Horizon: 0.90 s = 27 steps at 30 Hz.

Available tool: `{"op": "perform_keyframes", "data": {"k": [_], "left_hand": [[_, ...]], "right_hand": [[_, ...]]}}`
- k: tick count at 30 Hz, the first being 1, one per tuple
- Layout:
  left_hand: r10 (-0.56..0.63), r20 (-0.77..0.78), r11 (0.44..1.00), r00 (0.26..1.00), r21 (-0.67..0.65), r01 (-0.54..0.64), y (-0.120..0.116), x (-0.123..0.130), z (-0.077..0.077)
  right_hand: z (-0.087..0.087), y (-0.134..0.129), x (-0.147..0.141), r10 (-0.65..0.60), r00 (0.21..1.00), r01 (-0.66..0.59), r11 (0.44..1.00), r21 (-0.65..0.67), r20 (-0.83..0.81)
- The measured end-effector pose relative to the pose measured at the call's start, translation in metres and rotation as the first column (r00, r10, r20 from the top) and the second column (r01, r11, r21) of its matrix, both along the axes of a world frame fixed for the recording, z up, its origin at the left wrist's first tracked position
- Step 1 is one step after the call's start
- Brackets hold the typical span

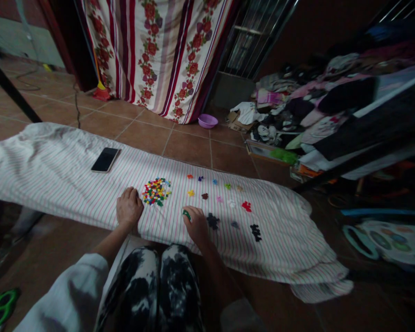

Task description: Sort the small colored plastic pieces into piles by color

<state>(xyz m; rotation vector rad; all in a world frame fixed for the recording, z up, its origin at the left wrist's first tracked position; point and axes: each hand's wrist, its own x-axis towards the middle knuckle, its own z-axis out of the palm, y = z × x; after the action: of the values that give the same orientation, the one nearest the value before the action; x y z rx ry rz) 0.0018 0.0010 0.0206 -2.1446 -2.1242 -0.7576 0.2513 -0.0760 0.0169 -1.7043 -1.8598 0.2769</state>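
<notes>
On the cloth (65,170), the pile of pieces (156,192) is being flanked by the phone (105,160) at left and by the separate groups (246,206) at right.

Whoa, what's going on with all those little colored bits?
A person's right hand holds something small and green. Their left hand is beside a mixed pile of colored bits. More bits lie farther right in single-color groups, like the red group. A phone lies on the striped cloth too.
</notes>
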Motion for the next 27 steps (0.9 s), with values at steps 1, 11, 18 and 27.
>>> {"op": "perform_keyframes", "data": {"k": [1, 11, 18, 27], "left_hand": [[0.002, -0.002, 1.000, 1.000, -0.002, -0.002, 0.000, 0.000, 0.001], [0.002, -0.005, 1.000, 1.000, -0.016, -0.002, -0.001, 0.002, 0.004], [0.007, -0.012, 1.000, 1.000, -0.009, -0.007, 0.000, 0.001, 0.001], [0.007, 0.001, 1.000, 1.000, -0.011, -0.007, 0.001, 0.001, 0.000]], "right_hand": [[0.000, 0.001, 0.001, 0.006, 1.000, -0.006, 1.000, 0.011, -0.003], [0.006, 0.026, -0.005, 0.065, 0.998, -0.066, 0.996, 0.067, 0.006], [0.005, 0.058, -0.029, 0.097, 0.990, -0.094, 0.995, -0.037, 0.102], [0.018, 0.080, -0.050, 0.121, 0.975, -0.096, 0.986, -0.140, 0.188]]}}
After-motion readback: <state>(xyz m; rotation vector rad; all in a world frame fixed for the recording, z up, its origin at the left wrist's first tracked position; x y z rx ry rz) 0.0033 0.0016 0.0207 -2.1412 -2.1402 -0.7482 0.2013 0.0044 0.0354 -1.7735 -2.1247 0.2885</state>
